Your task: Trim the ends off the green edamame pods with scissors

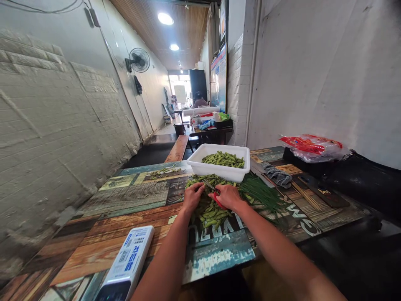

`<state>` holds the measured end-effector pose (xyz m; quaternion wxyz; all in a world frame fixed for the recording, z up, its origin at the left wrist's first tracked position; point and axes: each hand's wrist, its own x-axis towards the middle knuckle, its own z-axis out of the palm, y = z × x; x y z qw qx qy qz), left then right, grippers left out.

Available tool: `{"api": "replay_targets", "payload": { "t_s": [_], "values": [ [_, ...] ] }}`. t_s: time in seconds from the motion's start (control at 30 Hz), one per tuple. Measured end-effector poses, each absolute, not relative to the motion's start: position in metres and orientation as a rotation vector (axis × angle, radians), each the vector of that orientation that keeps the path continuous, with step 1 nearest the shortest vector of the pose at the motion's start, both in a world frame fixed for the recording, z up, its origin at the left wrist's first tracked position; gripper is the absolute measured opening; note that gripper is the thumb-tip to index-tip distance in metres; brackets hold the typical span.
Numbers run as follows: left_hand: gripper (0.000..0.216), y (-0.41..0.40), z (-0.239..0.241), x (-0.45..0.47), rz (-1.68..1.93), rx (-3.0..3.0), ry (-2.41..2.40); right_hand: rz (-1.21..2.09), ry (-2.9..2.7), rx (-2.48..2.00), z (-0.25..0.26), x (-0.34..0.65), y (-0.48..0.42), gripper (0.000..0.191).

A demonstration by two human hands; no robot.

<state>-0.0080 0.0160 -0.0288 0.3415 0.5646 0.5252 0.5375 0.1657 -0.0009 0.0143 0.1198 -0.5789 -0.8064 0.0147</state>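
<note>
A heap of green bean pods (pixel 210 212) lies on the patterned table (pixel 131 200). My left hand (pixel 192 195) rests on the heap with its fingers curled over pods. My right hand (pixel 229 196) is closed round red-handled scissors (pixel 215 198), whose blades point left toward my left hand. Behind the heap stands a white tub (pixel 219 168) partly filled with pods (pixel 223 159). A bundle of thin green chives (pixel 261 193) lies just right of my right hand.
A white and blue box (pixel 130 260) lies at the near left edge. A grey cloth (pixel 278 175), skewers (pixel 305 195) and a red-and-clear bag (pixel 313 147) sit at the right. Brick wall on the left, benches and another table beyond.
</note>
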Motion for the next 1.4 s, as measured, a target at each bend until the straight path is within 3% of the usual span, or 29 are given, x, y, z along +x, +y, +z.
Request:
{"api": "replay_targets", "payload": {
  "t_s": [0.63, 0.87, 1.07, 1.4],
  "values": [
    [0.033, 0.016, -0.031, -0.014, 1.280, 1.501, 1.279, 0.014, -2.435, -1.604, 0.013, 0.172, 0.005, 0.043],
    [0.025, 0.019, -0.026, -0.016, 1.525, 1.512, 1.427, 0.013, -2.335, -1.655, 0.012, 0.169, 0.005, 0.045],
    [0.035, 0.016, -0.017, -0.007, 1.686, 1.157, 1.275, 0.019, -2.280, -1.697, 0.017, 0.167, 0.001, 0.046],
    [0.030, 0.006, -0.006, 0.005, 1.534, 0.745, 0.916, 0.120, -2.225, -1.664, 0.020, 0.168, -0.002, 0.048]
  ]
}}
